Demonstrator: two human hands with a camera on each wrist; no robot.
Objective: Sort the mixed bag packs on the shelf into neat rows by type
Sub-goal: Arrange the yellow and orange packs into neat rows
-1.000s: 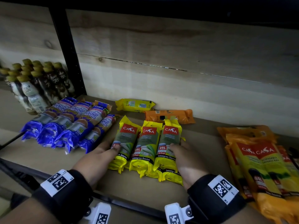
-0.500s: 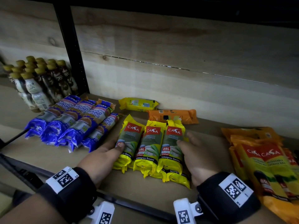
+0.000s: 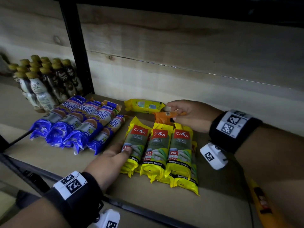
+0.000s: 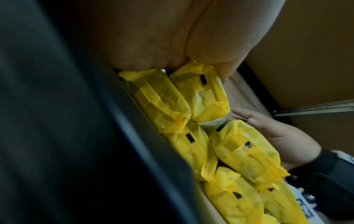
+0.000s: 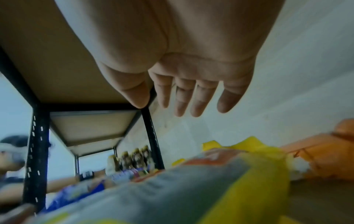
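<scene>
Looks mostly sorted: the blue packs sit in a row just left of the yellow packs, which lie side by side, long axes running front to back. Left over: an orange pack and a loose yellow pack behind them, lying crosswise. Right hand hovers over the orange one, fingers relaxed, holding nothing; left hand rests flat against the yellow row.

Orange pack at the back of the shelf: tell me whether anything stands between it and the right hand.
Nothing visible does. The right hand is open, right at the orange pack, fingertips over its near end. The yellow pack lies behind and left of it, out of the way.
</scene>
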